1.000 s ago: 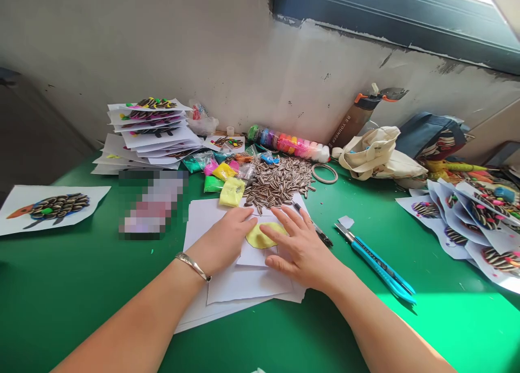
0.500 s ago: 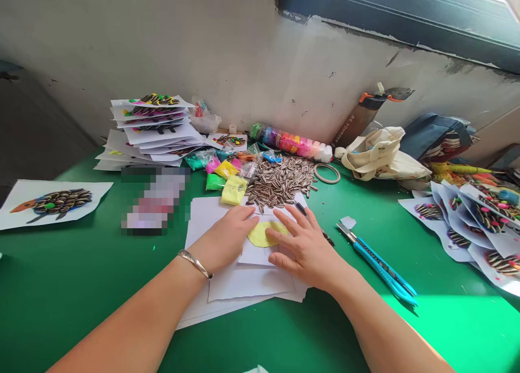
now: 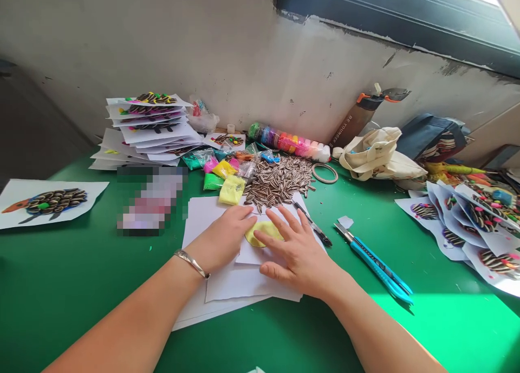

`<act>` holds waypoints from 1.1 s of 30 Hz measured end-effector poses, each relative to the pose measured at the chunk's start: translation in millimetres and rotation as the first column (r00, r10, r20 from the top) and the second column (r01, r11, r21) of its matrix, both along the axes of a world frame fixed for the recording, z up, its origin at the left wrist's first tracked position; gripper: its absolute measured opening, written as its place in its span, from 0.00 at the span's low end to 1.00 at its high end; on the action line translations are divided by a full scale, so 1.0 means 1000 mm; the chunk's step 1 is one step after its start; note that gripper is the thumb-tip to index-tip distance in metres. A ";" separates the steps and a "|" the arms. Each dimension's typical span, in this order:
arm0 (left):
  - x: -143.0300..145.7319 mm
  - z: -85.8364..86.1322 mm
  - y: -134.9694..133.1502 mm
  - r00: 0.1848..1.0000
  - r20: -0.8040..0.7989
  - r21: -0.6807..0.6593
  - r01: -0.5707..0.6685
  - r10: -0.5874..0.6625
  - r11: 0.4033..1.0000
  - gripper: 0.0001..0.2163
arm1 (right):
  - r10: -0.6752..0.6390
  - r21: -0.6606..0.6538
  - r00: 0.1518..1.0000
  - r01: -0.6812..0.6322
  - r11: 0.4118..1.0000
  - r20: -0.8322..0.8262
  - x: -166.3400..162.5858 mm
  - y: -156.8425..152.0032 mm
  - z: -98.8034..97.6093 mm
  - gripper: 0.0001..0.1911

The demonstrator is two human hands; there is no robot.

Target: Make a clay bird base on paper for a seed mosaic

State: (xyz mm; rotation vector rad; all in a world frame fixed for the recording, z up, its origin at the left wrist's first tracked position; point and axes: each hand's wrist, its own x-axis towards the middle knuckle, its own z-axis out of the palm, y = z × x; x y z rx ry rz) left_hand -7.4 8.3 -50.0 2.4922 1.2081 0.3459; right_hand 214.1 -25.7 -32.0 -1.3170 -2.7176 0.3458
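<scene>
A flat yellow round of modelling clay (image 3: 254, 239) lies on a small white sheet of paper (image 3: 248, 257), on top of more white sheets. My right hand (image 3: 298, 248) is spread over it, fingers apart, with fingertips touching the clay and covering its right part. At the clay's left edge rests my left hand (image 3: 225, 235), its fingers stretched out flat on the paper; a silver bracelet circles that wrist. Neither hand grips anything. A black pen (image 3: 319, 231) lies just right of my right hand. Beyond my fingers is a heap of striped sunflower seeds (image 3: 280, 180).
A blue utility knife (image 3: 377, 267) lies to the right, blade out. Bags of coloured clay (image 3: 232, 190) sit behind the paper. Stacked seed pictures (image 3: 158, 137) stand at back left, more seed pictures (image 3: 455, 221) at right. A tape roll (image 3: 325, 173) and cloth bag (image 3: 376, 153) are farther back.
My right hand has slid slightly left across the clay, covering more of it and uncovering more of the pen. My left hand stays at the clay's edge.
</scene>
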 end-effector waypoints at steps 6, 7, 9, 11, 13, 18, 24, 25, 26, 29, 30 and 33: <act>-0.001 -0.001 0.002 1.000 0.020 -0.001 -0.001 0.001 1.000 0.25 | 0.015 -0.014 1.000 -0.015 1.000 0.009 -0.009 0.001 -0.003 0.30; -0.001 -0.002 0.002 1.000 0.027 0.000 0.001 -0.001 1.000 0.25 | 0.021 -0.007 1.000 -0.021 1.000 0.010 -0.010 0.001 -0.004 0.30; -0.003 -0.002 0.003 0.999 0.039 0.001 0.002 -0.002 1.000 0.25 | 0.031 0.003 0.999 -0.031 1.000 0.016 -0.012 0.001 -0.004 0.30; -0.004 -0.002 0.002 0.999 0.038 0.003 0.000 0.000 1.000 0.26 | 0.033 0.006 0.999 -0.033 0.999 0.021 -0.013 0.001 -0.005 0.29; -0.006 -0.004 0.002 1.000 0.029 -0.001 -0.004 0.004 1.000 0.27 | 0.032 0.007 0.999 -0.032 0.999 0.020 -0.014 0.001 -0.006 0.30; -0.006 -0.006 0.004 1.000 0.004 -0.025 -0.019 0.019 1.000 0.28 | -0.041 0.028 0.999 0.040 0.999 0.036 -0.015 0.002 -0.007 0.33; -0.005 -0.004 0.005 0.999 -0.042 -0.046 -0.034 0.032 0.998 0.27 | -0.061 0.002 0.997 0.061 0.998 0.040 -0.016 0.005 -0.009 0.33; -0.005 -0.004 0.004 0.999 -0.039 -0.044 -0.034 0.033 0.998 0.26 | -0.068 0.000 0.997 0.068 0.998 0.041 -0.016 0.005 -0.009 0.34; -0.005 -0.004 0.004 0.999 -0.032 -0.041 -0.032 0.031 0.999 0.26 | -0.075 -0.003 0.996 0.075 0.997 0.042 -0.016 0.005 -0.010 0.35; -0.005 -0.004 0.004 1.000 -0.004 -0.032 -0.024 0.024 0.999 0.26 | -0.089 -0.017 0.995 0.089 0.996 0.044 -0.016 0.005 -0.010 0.35; -0.005 -0.004 0.004 1.000 -0.001 -0.034 -0.025 0.025 0.999 0.26 | -0.089 -0.024 0.995 0.090 0.996 0.042 -0.016 0.005 -0.010 0.35; -0.005 -0.005 0.004 1.000 0.001 -0.038 -0.027 0.028 0.999 0.27 | -0.114 -0.026 0.993 0.115 0.993 0.038 -0.013 0.006 -0.008 0.35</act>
